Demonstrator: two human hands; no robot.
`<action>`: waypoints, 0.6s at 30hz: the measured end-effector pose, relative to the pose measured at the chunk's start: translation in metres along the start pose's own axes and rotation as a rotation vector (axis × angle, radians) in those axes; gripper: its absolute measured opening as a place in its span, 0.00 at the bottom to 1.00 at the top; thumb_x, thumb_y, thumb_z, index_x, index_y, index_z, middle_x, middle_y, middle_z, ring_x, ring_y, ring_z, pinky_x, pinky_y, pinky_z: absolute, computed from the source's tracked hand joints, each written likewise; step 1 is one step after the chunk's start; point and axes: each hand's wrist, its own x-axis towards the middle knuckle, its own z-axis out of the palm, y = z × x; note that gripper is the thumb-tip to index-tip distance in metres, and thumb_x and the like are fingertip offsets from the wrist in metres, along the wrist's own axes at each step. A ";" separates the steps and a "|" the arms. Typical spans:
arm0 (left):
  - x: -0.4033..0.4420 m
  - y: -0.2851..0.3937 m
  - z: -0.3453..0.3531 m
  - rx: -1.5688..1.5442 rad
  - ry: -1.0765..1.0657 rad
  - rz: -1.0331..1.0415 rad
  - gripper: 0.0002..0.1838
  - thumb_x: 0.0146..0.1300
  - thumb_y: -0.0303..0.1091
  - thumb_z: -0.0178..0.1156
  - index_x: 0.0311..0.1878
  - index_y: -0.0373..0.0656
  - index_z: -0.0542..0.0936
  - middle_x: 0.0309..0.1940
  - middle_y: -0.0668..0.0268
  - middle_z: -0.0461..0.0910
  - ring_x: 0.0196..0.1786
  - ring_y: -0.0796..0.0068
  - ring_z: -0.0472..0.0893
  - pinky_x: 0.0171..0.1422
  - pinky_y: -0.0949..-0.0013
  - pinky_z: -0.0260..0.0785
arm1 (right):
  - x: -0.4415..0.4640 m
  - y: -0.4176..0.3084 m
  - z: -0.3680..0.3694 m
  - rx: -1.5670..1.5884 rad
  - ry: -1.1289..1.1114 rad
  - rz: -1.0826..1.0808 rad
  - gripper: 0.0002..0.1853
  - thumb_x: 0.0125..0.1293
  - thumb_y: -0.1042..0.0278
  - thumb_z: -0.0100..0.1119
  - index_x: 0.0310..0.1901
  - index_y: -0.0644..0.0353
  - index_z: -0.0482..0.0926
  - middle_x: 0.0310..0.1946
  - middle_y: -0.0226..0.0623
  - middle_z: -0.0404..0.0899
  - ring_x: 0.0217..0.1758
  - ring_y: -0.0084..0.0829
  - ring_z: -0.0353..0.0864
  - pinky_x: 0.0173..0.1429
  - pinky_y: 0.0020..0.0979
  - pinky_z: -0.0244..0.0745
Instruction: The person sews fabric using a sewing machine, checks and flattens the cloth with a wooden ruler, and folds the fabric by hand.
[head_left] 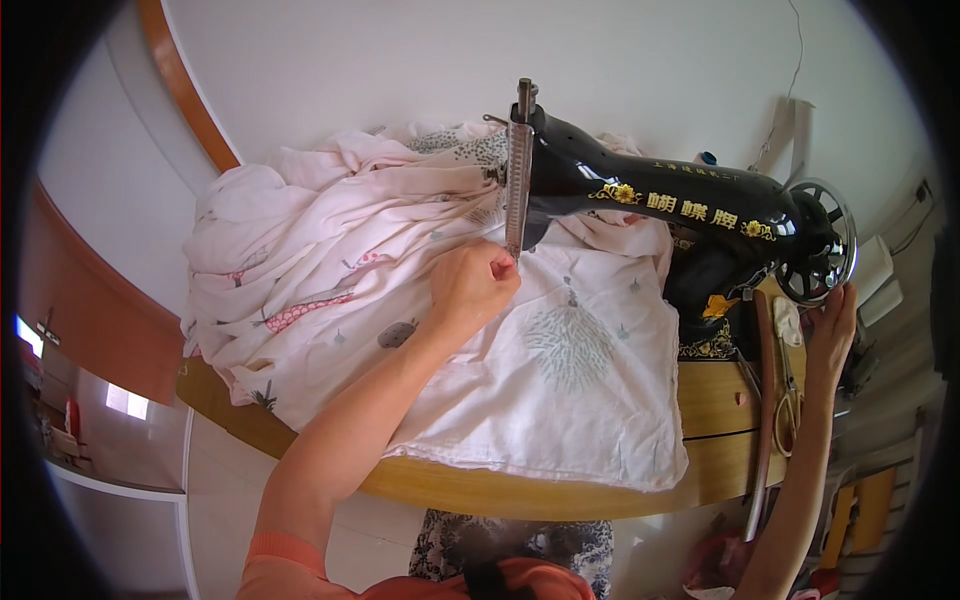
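A black sewing machine (690,205) with gold lettering stands on a wooden table. White fabric (590,400) printed with plants and fruit lies under its needle end and spreads forward and left. My left hand (475,285) is closed, fingers curled together just below the silvery faceplate (518,185), above the fabric. Whatever its fingertips pinch is too small or hidden to name. At the right, my right hand (835,318) has its fingers and thumb at the lower rim of the metal handwheel (850,235). The needle and presser foot are mostly hidden.
Scissors (787,405) and a long brown strip (767,390) lie on the right of the wooden table (430,485). A bunched heap of the same fabric fills the left side. Behind the machine is a white wall (400,60) with a hanging cord.
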 end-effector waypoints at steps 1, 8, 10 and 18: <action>0.000 0.000 0.000 0.003 0.006 -0.002 0.06 0.46 0.32 0.61 0.24 0.41 0.81 0.21 0.63 0.78 0.24 0.68 0.78 0.31 0.66 0.69 | 0.000 0.000 0.000 -0.004 0.000 -0.005 0.14 0.75 0.60 0.38 0.42 0.63 0.68 0.30 0.29 0.68 0.33 0.18 0.64 0.40 0.21 0.65; 0.000 0.002 0.002 0.034 -0.005 -0.046 0.06 0.46 0.33 0.61 0.24 0.41 0.81 0.21 0.63 0.79 0.25 0.68 0.79 0.33 0.66 0.70 | 0.002 -0.005 -0.001 0.009 -0.008 -0.002 0.14 0.75 0.60 0.39 0.42 0.63 0.69 0.29 0.29 0.68 0.32 0.16 0.63 0.37 0.20 0.65; 0.000 0.003 0.001 0.018 -0.029 -0.083 0.06 0.46 0.33 0.61 0.24 0.41 0.82 0.20 0.63 0.80 0.25 0.69 0.79 0.33 0.67 0.70 | 0.004 -0.006 -0.004 0.004 -0.025 0.024 0.14 0.75 0.59 0.40 0.41 0.62 0.69 0.27 0.28 0.68 0.30 0.16 0.62 0.34 0.20 0.64; 0.001 0.010 -0.003 0.027 -0.094 -0.175 0.05 0.46 0.31 0.61 0.24 0.41 0.81 0.20 0.65 0.80 0.23 0.75 0.78 0.32 0.71 0.69 | 0.026 -0.024 -0.021 -0.007 -0.172 0.128 0.14 0.74 0.59 0.41 0.40 0.61 0.72 0.24 0.23 0.65 0.27 0.15 0.62 0.31 0.20 0.62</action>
